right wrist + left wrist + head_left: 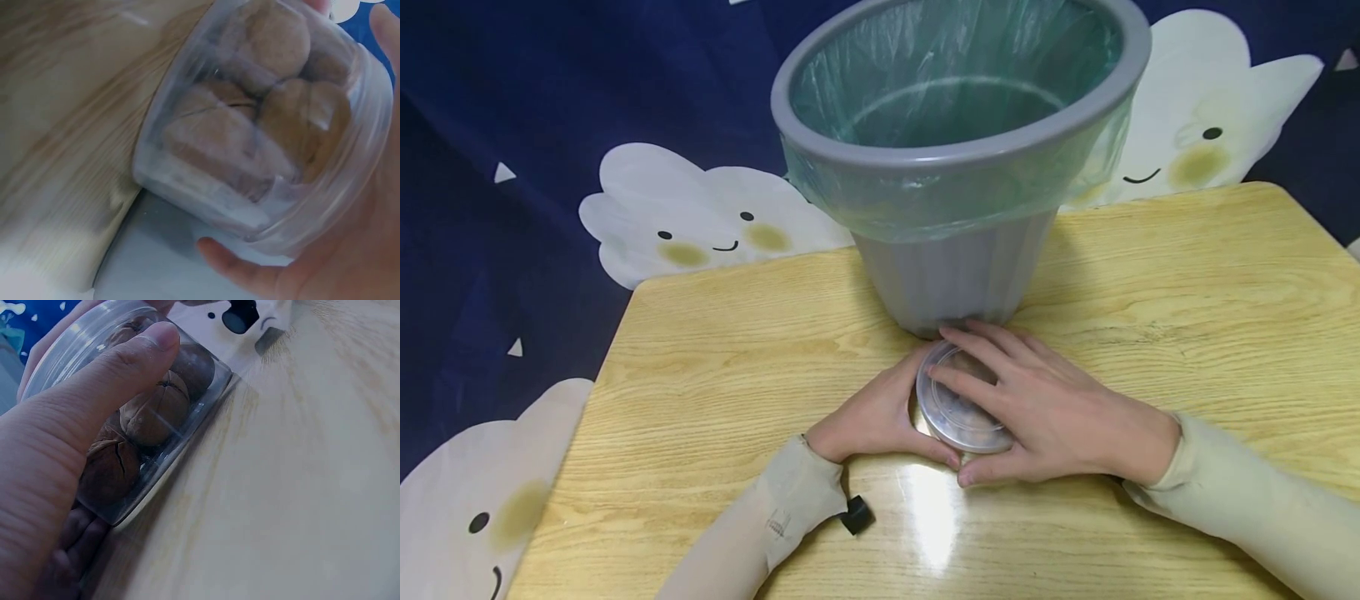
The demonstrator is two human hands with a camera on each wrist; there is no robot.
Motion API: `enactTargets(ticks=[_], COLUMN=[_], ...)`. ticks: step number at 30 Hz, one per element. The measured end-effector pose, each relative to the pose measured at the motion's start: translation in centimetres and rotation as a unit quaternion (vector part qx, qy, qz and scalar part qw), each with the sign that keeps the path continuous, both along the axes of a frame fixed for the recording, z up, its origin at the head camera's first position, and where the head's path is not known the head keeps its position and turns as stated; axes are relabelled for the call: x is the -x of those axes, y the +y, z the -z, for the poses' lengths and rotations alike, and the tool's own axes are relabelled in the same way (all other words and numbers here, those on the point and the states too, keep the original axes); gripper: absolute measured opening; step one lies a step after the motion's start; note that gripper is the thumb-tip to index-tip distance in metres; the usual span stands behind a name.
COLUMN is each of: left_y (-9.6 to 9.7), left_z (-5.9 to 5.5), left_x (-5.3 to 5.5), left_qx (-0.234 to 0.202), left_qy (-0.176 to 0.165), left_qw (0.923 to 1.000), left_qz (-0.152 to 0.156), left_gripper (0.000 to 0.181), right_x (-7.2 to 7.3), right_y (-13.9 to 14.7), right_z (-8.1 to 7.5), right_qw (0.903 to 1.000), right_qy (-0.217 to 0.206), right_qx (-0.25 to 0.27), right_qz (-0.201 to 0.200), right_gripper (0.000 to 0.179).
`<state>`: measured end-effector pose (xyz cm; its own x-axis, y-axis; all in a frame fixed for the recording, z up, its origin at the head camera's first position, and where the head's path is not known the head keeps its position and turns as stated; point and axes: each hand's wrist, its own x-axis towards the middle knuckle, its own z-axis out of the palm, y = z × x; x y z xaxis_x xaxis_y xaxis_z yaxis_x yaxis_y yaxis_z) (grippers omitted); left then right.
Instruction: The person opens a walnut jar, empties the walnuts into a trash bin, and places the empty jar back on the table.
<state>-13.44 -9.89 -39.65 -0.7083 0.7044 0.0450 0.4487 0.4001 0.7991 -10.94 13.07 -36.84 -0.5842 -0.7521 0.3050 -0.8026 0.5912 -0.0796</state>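
A squat clear plastic jar (pixel 951 421) with a round lid stands on the table just in front of a grey bin. Through its wall, the left wrist view shows several nuts (pixel 156 412) in brown shells, some of them cracked. My left hand (pixel 876 408) grips the jar's left side, its thumb lying across the near wall. From the right, my right hand (pixel 1048 408) holds it too, with the thumb at the near edge and fingers spread over the lid to the far rim. In the right wrist view, the jar (pixel 181 181) is upright, its lid beside the palm.
Close behind the jar rises the tall grey bin (pixel 955 283), lined with a green plastic bag (pixel 917 204) folded over its rim. The wooden table (pixel 722 375) ends at a dark blue curtain (pixel 527 67) with white clouds. A small black device (pixel 856 515) sits under my left wrist.
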Motion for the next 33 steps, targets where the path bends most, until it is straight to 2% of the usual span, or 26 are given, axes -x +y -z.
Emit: enactTargets(ticks=[10,19,22,26,33], left_y=[0.0,-0.2,-0.2,-0.1,-0.1], left_z=[0.0,2.0,2.2,1.8,0.1], left_x=[0.1,1.0,1.1,0.8,0.0], left_qx=[0.006,0.022,0.022,0.017,0.019], left_qy=[0.003,0.022,0.023,0.013,-0.017], left_qw=[1.0,0.9995,0.9995,0.9998,0.9997], left_qz=[0.001,-0.003,-0.002,-0.003,-0.006], left_gripper=[0.126,0.125,0.125,0.127,0.124], right_x=[-0.9,-1.2,-1.2,-1.1,-0.8], right_y=[-0.4,-0.7,-0.7,-0.6,-0.6], right_z=[-0.3,-0.1,-0.1,0.0,0.1], right_qw=[0.9986,0.9984,0.9987,0.9991,0.999], right_qy=[0.007,-0.003,-0.003,0.001,0.02], right_qx=[-0.031,-0.039,-0.033,-0.029,-0.034], right_qz=[0.042,0.041,0.039,0.032,0.018], right_gripper=[0.09,0.078,0.077,0.074,0.073])
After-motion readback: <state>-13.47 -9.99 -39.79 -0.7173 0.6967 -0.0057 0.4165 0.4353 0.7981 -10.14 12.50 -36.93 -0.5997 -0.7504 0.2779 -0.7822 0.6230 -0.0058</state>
